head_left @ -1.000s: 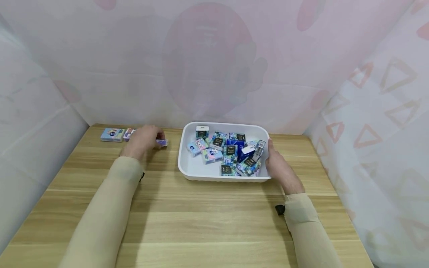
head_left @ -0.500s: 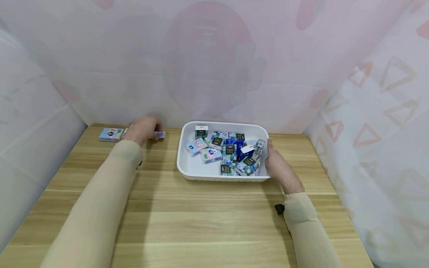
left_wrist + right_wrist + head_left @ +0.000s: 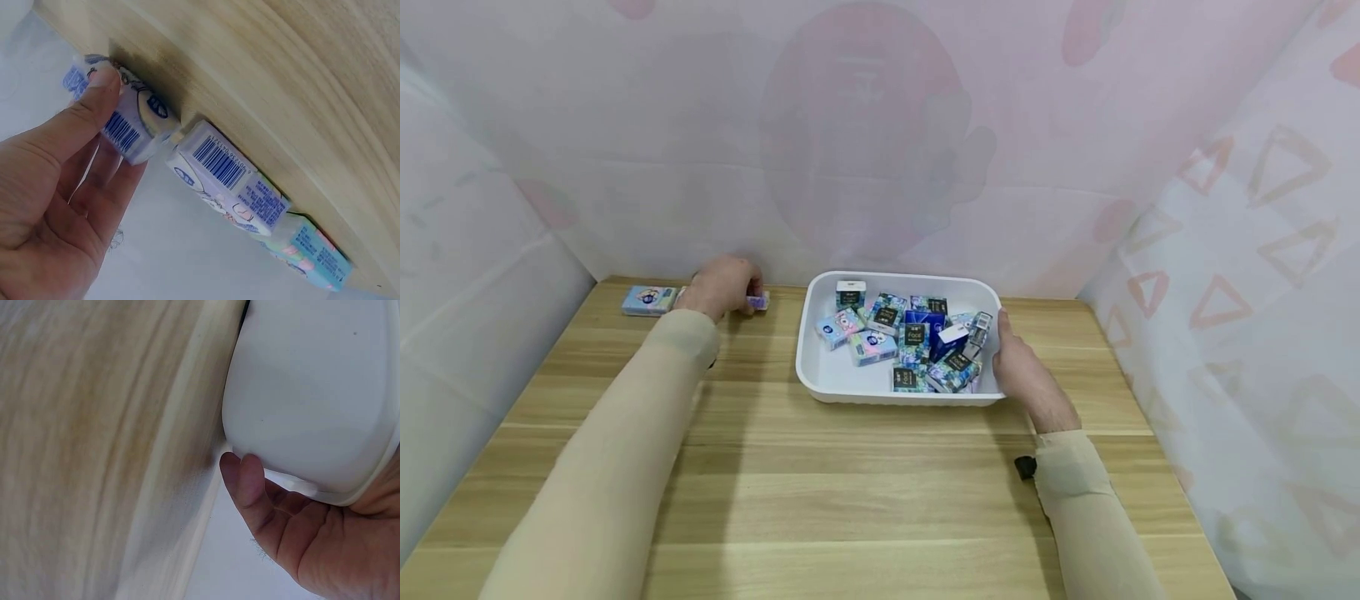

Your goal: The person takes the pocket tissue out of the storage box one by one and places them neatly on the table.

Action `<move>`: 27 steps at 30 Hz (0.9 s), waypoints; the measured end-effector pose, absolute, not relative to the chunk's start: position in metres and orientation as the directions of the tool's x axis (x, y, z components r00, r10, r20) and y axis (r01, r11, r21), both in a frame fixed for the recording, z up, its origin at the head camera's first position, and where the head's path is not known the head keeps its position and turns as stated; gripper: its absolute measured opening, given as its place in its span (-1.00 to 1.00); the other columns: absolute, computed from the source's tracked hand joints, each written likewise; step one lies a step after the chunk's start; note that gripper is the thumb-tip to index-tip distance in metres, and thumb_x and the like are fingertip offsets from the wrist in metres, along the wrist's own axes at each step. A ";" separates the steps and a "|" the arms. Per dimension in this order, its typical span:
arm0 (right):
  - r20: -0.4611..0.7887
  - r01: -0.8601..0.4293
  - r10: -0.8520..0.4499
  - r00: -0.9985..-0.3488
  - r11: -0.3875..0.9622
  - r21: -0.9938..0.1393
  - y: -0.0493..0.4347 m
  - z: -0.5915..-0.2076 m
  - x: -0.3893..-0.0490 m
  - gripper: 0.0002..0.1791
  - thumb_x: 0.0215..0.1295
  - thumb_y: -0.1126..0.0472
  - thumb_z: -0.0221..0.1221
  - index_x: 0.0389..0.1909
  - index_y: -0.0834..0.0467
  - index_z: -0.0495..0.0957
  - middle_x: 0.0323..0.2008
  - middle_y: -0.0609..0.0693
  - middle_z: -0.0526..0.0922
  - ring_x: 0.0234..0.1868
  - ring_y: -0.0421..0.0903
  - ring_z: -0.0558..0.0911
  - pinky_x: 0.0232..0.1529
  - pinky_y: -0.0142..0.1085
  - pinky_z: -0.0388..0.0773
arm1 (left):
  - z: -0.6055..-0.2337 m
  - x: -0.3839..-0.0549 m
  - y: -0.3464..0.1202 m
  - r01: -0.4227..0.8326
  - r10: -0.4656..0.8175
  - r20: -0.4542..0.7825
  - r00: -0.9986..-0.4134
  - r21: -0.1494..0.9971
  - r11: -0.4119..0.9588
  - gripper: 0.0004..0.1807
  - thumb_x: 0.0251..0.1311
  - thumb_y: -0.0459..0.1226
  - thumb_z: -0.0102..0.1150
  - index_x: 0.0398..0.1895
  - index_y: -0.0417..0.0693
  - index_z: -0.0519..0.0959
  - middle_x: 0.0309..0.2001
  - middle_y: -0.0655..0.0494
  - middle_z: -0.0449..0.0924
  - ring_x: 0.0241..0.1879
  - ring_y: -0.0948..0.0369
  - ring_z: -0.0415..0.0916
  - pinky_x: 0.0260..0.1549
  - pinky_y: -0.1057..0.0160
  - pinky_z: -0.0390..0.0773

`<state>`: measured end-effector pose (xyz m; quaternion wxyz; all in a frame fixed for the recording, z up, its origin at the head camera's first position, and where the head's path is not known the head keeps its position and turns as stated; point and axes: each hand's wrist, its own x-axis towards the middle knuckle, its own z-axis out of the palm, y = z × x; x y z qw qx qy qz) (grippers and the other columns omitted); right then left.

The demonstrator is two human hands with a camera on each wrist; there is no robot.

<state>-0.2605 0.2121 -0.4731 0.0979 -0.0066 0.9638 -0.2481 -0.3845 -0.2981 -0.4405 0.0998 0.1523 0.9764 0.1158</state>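
Wood tabletop (image 3: 865,492); lilac packet (image 3: 139,119); pinched between left thumb (image 3: 82,111) and fingers (image 3: 119,194)

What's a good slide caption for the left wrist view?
Left hand pinches a pack; two more packs lie in line beside it.

Soft light casts faint shadows across the wooden table (image 3: 865,492).

Head: looks forward and down from well above light-brown wood-grain table (image 3: 865,500)
Left wrist: looks close, tilted, past left hand (image 3: 56,219) at small rectangular pastel film-wrapped packets (image 3: 222,178)
Right wrist: faces, close and tilted, outside of white rectangular plastic tray (image 3: 306,387)
Head and left wrist: share left hand and packets
Head and right wrist: share right hand (image 3: 312,534) and tray's right end
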 end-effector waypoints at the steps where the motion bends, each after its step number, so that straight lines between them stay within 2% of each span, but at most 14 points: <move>1: -0.187 0.038 -0.061 -0.980 0.876 -0.480 0.212 -0.473 -0.260 -0.10 0.77 0.39 -0.24 0.92 0.29 -0.48 0.70 0.72 0.24 0.55 0.54 0.63 0.63 0.39 0.61 | -0.440 -0.384 -0.298 0.279 0.324 -0.160 -0.932 0.253 0.926 -0.82 0.36 -0.46 0.65 -0.08 -0.18 0.82 0.00 -0.20 0.83 -0.02 -0.09 0.66 0.12 -0.19 0.78; 5: -0.190 0.041 -0.058 -0.980 0.877 -0.479 0.212 -0.473 -0.260 -0.10 0.77 0.39 -0.23 0.92 0.30 -0.47 0.72 0.71 0.23 0.53 0.53 0.63 0.60 0.37 0.65 | -0.439 -0.383 -0.299 0.309 0.350 -0.152 -0.925 0.236 0.921 -0.84 0.34 -0.44 0.68 -0.12 -0.17 0.83 -0.07 -0.16 0.85 -0.07 -0.06 0.69 0.09 -0.18 0.79; 9: -0.189 0.042 -0.054 -0.981 0.881 -0.471 0.212 -0.473 -0.261 -0.10 0.78 0.38 -0.23 0.92 0.30 -0.46 0.73 0.70 0.21 0.61 0.53 0.57 0.69 0.39 0.55 | -0.439 -0.384 -0.300 0.333 0.371 -0.158 -0.915 0.219 0.917 -0.85 0.33 -0.44 0.68 -0.15 -0.17 0.84 -0.13 -0.13 0.85 -0.12 -0.04 0.68 0.03 -0.15 0.79; 13: -0.194 0.049 -0.052 -0.980 0.875 -0.482 0.212 -0.474 -0.262 -0.09 0.76 0.38 -0.24 0.92 0.29 -0.48 0.75 0.68 0.17 0.68 0.55 0.49 0.76 0.41 0.45 | -0.438 -0.384 -0.300 0.336 0.376 -0.178 -0.909 0.218 0.916 -0.86 0.35 -0.45 0.65 -0.14 -0.18 0.84 -0.12 -0.13 0.84 -0.12 -0.02 0.67 0.03 -0.12 0.78; 18: -0.194 0.052 -0.047 -0.980 0.878 -0.476 0.211 -0.474 -0.261 -0.09 0.76 0.38 -0.24 0.93 0.29 -0.46 0.76 0.68 0.17 0.71 0.56 0.45 0.78 0.41 0.41 | -0.439 -0.385 -0.300 0.320 0.368 -0.199 -0.908 0.237 0.917 -0.85 0.37 -0.48 0.63 -0.12 -0.17 0.82 -0.08 -0.14 0.83 -0.10 -0.01 0.64 0.05 -0.10 0.76; 27: -0.185 0.045 -0.050 -0.981 0.879 -0.474 0.212 -0.476 -0.262 -0.11 0.77 0.37 -0.25 0.92 0.31 -0.45 0.73 0.69 0.20 0.65 0.55 0.53 0.73 0.41 0.49 | -0.448 -0.383 -0.302 0.350 0.382 -0.149 -0.912 0.206 0.914 -0.80 0.28 -0.49 0.67 -0.17 -0.16 0.79 -0.13 -0.13 0.79 -0.09 -0.03 0.62 0.05 -0.12 0.74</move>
